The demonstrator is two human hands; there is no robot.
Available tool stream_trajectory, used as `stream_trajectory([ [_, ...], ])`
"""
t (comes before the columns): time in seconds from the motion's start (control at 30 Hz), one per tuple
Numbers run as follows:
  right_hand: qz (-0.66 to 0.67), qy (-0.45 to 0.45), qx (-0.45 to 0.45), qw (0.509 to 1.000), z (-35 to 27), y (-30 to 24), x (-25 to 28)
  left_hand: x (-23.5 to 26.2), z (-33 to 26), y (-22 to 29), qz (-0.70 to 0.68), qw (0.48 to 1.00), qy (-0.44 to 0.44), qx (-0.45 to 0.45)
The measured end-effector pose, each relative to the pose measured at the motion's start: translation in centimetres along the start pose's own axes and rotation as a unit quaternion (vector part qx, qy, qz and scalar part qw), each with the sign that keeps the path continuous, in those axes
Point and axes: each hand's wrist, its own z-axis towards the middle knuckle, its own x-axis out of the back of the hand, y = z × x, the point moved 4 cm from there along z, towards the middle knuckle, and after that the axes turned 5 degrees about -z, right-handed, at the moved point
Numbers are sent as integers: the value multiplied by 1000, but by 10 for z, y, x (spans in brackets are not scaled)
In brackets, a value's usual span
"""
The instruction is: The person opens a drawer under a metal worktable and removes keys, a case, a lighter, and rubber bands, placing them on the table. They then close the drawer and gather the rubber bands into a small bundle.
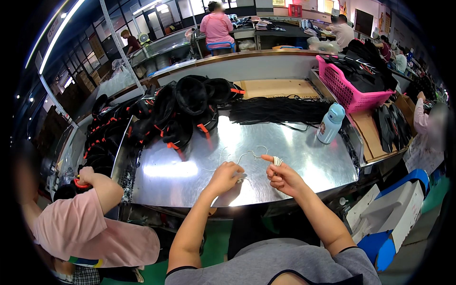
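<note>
Your left hand point(227, 176) sits just below the centre of the frame, its fingers curled down over a thin white string point(247, 154) that lies in loose loops on the shiny sheet-metal tabletop point(294, 156). Your right hand point(284, 175) is just to the right of it, with the same string wound in several turns round the raised forefinger and the other fingers bent in against the palm, so both hands are grasping the string. The slack of it trails up and to the left across the metal between your hands. Above, in the upper middle of the frame, lies a heap of black fabric pieces with orange straps point(183, 111), and to its right a flat bundle of black cords point(278, 110). A pale blue plastic bottle point(330, 123) stands upright at the right of the tabletop, near a pink plastic basket point(344, 90) filled with dark goods. At lower left a person in a pink sleeve point(83, 221) reaches toward the dark pieces there.
</note>
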Motion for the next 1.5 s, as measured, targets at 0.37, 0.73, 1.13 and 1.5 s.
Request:
stream_trajectory([
  [0.37, -168, 107, -1, 980, 9, 11, 7, 13, -1, -4, 33, 986, 147, 67],
  [0.73, -384, 140, 97, 908, 27, 2, -27, 2, 2, 15, -423, 891, 39, 161],
  [1.13, -370, 137, 75, 916, 23, 15, -9, -13, 3, 14, -680, 683, 185, 194],
  [1.5, -324, 139, 95, 931, 11, 6, -13, -3, 9, 21, -583, 776, 207, 123],
])
